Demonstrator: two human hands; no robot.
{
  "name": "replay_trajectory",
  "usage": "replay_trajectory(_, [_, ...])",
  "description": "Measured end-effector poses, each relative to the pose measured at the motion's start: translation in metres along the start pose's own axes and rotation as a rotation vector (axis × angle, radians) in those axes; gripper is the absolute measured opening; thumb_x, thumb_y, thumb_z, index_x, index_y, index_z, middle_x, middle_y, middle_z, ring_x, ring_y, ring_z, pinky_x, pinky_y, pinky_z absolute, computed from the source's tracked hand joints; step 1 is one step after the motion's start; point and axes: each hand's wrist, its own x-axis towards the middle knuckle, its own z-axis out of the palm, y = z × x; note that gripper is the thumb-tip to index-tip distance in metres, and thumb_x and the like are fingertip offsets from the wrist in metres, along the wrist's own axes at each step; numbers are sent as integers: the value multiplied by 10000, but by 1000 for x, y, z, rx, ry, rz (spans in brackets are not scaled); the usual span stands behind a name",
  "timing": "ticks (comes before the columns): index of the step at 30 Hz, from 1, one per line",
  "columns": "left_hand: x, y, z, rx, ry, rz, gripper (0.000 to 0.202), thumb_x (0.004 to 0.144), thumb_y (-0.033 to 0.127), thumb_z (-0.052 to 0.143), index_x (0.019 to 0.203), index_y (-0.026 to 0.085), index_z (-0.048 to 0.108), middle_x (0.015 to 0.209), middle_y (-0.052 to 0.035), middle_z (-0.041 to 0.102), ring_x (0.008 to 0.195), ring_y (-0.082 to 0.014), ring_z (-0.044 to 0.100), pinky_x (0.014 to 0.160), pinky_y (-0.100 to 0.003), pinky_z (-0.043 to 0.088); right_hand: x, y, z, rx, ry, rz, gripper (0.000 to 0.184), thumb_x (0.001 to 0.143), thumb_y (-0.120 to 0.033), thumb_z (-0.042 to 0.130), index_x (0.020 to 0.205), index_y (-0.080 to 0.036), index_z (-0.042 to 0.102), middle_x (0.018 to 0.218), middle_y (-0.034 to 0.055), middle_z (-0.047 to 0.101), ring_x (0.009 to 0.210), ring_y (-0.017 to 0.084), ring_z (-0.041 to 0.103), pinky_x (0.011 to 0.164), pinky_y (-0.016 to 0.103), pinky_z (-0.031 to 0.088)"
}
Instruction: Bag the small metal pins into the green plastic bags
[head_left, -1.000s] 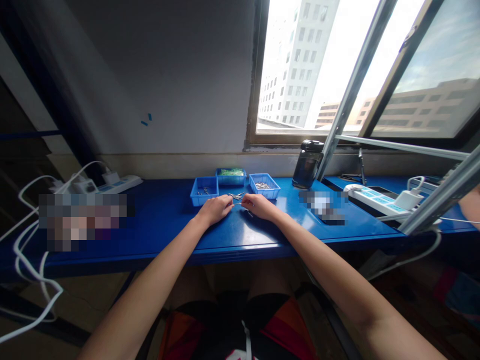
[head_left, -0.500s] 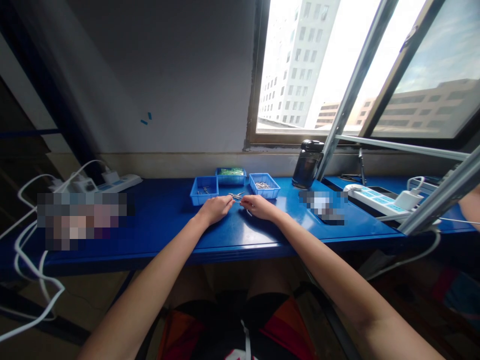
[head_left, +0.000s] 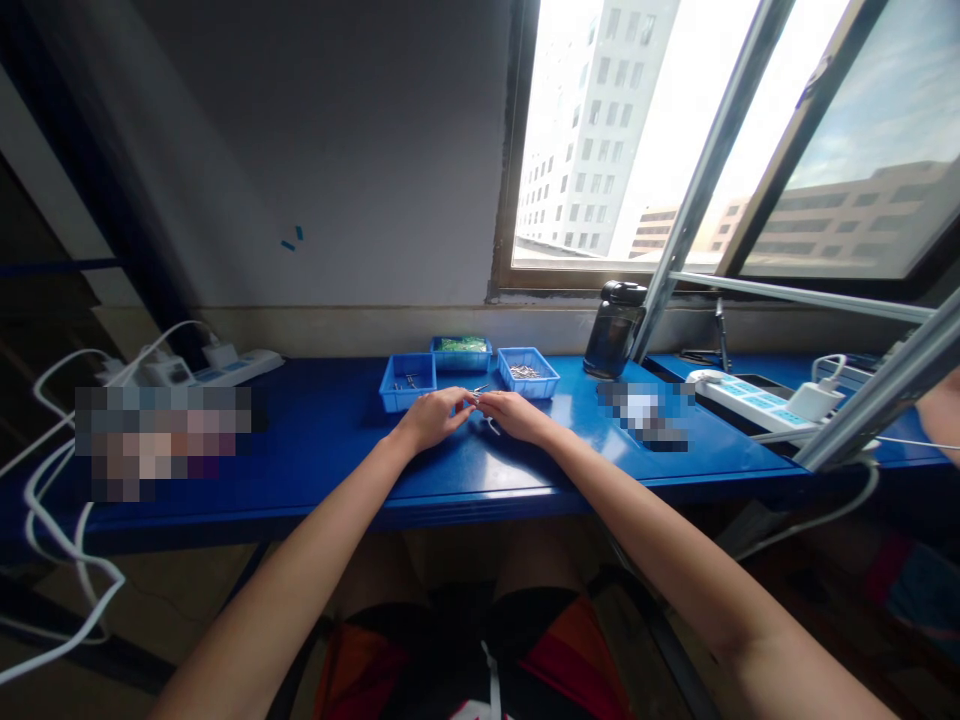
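My left hand point(head_left: 433, 417) and my right hand point(head_left: 513, 414) rest on the blue table point(head_left: 322, 440), fingertips meeting in a pinch over small metal pins point(head_left: 481, 392). Each hand seems closed on a thin metal piece, too small to name. Just beyond the hands stand three small blue trays: the left tray point(head_left: 408, 380) holds a few metal bits, the middle tray point(head_left: 462, 350) holds green parts, the right tray point(head_left: 528, 370) holds several metal pins.
A dark bottle point(head_left: 613, 342) stands by the window frame. White power strips lie at the far left point(head_left: 225, 366) and at the right point(head_left: 742, 394), with white cables point(head_left: 52, 500) hanging off the left edge. A slanted metal bar point(head_left: 877, 390) crosses the right side.
Both hands have drawn closer together, so the fingertips now touch over the pins. The arms have barely shifted.
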Motion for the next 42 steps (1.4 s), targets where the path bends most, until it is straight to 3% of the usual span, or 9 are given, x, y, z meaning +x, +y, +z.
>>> replay_trajectory(22, [-5,8,-7,141,-26,147,370,818,250,460,1184,230,511,831,-5,617,741,-147,600,648,-228,444,-1,-10,-2,107,-30,56,319,904,-340,360,955,-156,616,802,43,636,702,123,549,696,240,419])
replay_trajectory(31, [-1,5,-4,210,-18,117,248,878,314,390,964,210,599,852,-20,634,707,-140,603,618,-222,429,0,-10,-2,-45,-23,117,230,860,-297,473,783,-146,628,670,21,596,600,94,488,573,196,344])
replay_trajectory(38, [-1,1,-2,248,-26,-2,265,874,328,380,908,209,614,870,-30,654,729,-165,615,603,-232,427,-1,-6,-6,-62,75,214,228,827,-350,520,793,-154,632,664,18,609,595,93,500,568,191,343])
replay_trajectory(42, [0,0,-1,248,-74,-44,273,874,334,380,898,213,623,865,-36,669,770,-188,625,614,-243,429,0,-9,-8,-21,118,181,218,823,-333,525,823,-145,635,696,27,621,615,96,511,597,194,373])
